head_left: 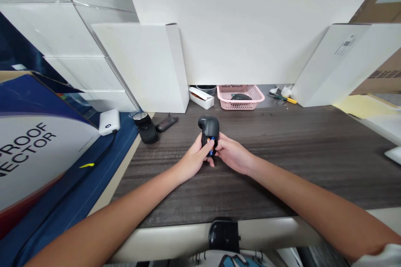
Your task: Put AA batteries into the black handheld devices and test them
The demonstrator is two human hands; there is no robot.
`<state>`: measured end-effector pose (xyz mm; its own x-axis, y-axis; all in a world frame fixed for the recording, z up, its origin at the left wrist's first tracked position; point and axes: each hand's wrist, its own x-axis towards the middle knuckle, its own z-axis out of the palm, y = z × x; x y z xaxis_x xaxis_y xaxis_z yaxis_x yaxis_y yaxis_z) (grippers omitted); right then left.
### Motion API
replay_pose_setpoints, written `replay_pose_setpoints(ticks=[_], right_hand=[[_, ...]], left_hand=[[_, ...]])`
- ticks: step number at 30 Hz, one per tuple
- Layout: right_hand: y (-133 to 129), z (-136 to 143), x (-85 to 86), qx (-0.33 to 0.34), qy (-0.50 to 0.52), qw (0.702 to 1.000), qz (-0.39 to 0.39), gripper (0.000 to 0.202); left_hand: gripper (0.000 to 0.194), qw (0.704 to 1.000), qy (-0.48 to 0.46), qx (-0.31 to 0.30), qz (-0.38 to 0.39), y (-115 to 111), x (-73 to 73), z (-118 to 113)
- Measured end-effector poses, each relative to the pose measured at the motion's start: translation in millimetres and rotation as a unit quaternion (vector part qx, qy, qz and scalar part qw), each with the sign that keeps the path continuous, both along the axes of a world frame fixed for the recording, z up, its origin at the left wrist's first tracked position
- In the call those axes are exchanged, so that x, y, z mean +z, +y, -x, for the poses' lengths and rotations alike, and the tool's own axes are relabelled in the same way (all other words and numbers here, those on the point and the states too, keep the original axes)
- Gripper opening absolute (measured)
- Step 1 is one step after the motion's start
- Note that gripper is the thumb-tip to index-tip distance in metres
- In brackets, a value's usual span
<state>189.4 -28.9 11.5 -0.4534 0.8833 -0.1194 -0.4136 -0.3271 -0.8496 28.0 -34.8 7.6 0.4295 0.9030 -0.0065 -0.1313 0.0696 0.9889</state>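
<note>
A black handheld device [209,124] with a rounded, curved head is upright above the middle of the table. Its handle's battery compartment faces me, and blue batteries [211,150] show inside. My left hand [194,159] is closed round the handle from the left, its thumb lying over the batteries. From the right, my right hand [233,155] grips the handle's side with bent fingers; some fingertips are hidden behind it. Farther left lie a slim black piece [167,123], perhaps a cover, and a black object with a round shiny top [145,127].
A pink basket [241,104] holding a dark item stands at the back, beside a small white box [202,98]. Tools with a yellow handle [291,100] lie farther right. White panels [140,66] wall the rear. A white power bank [109,122] with a cable sits left.
</note>
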Motion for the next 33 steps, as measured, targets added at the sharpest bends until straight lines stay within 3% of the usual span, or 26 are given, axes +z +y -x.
replay_pose_setpoints(ticks=[5, 14, 33], right_hand=[[5.7, -3.2, -2.8, 0.006, -0.003, 1.000, -0.003, 0.015], [1.4, -0.9, -2.7, 0.002, 0.017, 1.000, -0.012, 0.023], [-4.1, 3.8, -1.6, -0.011, 0.041, 0.999, -0.024, 0.011]], left_hand=[[0.051, 1.000, 0.000, 0.016, 0.006, 5.6, -4.6, 3.5], [0.046, 0.996, 0.050, -0.018, -0.074, 1.5, -1.3, 6.4], [0.046, 0.996, 0.045, -0.023, -0.077, 3.9, -1.4, 3.8]])
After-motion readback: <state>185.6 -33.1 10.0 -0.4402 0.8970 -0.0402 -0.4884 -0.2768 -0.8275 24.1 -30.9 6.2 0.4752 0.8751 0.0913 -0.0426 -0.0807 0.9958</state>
